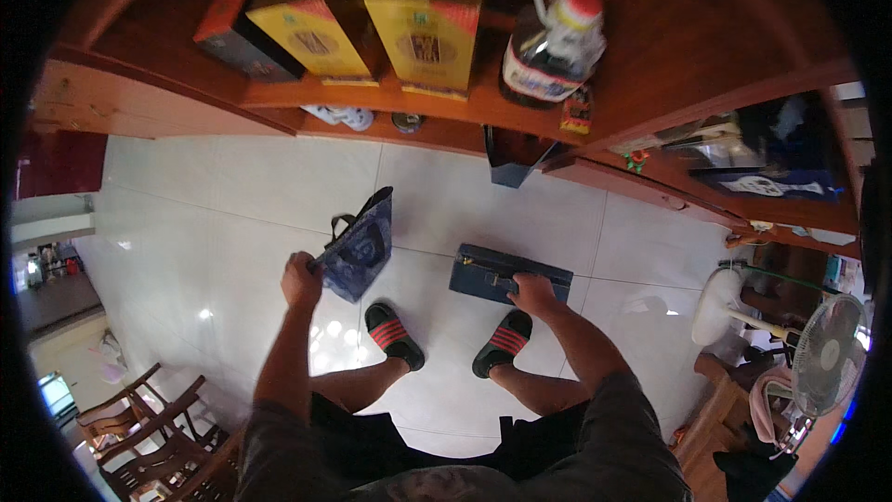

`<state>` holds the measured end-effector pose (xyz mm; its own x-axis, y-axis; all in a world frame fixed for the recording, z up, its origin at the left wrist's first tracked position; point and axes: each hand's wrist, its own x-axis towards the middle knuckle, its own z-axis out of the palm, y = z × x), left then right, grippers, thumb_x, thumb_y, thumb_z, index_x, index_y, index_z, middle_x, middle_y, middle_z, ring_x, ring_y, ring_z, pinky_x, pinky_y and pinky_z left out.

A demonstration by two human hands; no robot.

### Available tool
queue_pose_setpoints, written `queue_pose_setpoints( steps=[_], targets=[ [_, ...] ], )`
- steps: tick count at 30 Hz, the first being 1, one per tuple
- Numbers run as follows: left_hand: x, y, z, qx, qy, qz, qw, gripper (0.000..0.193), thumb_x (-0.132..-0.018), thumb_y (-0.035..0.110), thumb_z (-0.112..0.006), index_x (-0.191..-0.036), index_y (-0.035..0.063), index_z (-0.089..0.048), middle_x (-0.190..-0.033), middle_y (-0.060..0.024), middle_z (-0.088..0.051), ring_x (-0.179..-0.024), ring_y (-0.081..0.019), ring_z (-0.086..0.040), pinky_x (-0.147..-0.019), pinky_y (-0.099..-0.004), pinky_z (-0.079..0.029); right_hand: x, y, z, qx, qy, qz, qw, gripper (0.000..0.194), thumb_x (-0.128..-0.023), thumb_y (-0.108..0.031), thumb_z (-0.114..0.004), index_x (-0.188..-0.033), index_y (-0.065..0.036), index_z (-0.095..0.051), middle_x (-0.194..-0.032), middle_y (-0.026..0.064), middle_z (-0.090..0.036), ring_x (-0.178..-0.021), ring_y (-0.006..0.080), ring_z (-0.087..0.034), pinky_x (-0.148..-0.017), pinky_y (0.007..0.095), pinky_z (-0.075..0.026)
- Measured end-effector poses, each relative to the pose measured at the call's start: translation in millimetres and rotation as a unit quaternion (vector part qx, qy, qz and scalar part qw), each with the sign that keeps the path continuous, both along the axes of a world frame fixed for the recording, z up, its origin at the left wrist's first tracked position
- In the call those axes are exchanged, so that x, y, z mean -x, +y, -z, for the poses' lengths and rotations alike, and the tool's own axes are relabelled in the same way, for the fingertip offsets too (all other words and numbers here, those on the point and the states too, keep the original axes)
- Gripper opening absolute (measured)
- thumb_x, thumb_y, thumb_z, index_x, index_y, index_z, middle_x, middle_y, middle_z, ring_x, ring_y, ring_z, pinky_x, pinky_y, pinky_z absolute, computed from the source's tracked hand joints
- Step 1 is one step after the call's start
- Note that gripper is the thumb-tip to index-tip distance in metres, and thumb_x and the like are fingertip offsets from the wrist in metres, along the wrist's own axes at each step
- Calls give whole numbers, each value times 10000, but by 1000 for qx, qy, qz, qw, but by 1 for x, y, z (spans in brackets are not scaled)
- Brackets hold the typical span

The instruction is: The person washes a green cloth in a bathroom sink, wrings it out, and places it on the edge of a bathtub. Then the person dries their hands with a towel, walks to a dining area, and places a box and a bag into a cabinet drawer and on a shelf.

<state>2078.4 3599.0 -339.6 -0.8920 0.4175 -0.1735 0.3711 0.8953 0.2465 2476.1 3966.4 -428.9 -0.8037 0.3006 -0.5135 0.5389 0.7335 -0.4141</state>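
My left hand (302, 280) is closed on the edge of a dark blue patterned bag (362, 248) with black handles, which hangs tilted in front of my left foot. My right hand (536, 294) grips a flat dark blue case (488, 276) with a small metal zip pull or clasp at its left end, in front of my right foot; the fingers are partly hidden. Ahead stands a reddish wooden cabinet; its shelf (334, 95) holds yellow boxes (421, 45), a red and black box (244, 35) and a large red-capped plastic bottle (554, 56) of dark liquid.
A dark open container (514, 160) stands at the cabinet's lower edge. A standing fan (828, 355) and a wooden piece of furniture (718, 418) are at the right. Dark wooden chairs (160, 432) stand at the lower left. My feet, in black and red slides (394, 335), are on the tiled floor.
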Motion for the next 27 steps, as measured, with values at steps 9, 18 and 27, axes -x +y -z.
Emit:
queue_pose_setpoints(
  steps=[9,18,27],
  targets=[
    [-2,198,-2,-36,-7,248,968,950,-806,565,-810,-1486,-5,-471,-1509,-260,-502,-1410,-422,-476,-1171,-500,-394,-12,26,52,58,-14,-66,996,482,-803,-469,-800,-995,-45,-674,-937,178,-723,-921,398,-702,-827,525,-552],
    [-33,426,95,-165,-244,89,952,486,-929,397,-622,-960,-78,-722,-1105,-347,-702,-1084,-467,-693,-950,-508,-550,112,139,-35,249,209,460,826,658,-917,-519,-745,-1338,-40,-582,-1195,128,-702,-1112,328,-665,-928,483,-562],
    [-11,264,42,-63,-156,293,941,328,-932,238,-584,-979,-70,-690,-954,-330,-697,-928,-496,-683,-838,-551,-537,157,97,-10,389,176,479,767,411,-927,-324,-688,-1195,-18,-627,-1125,161,-707,-811,304,-745,-706,422,-607]
  ],
)
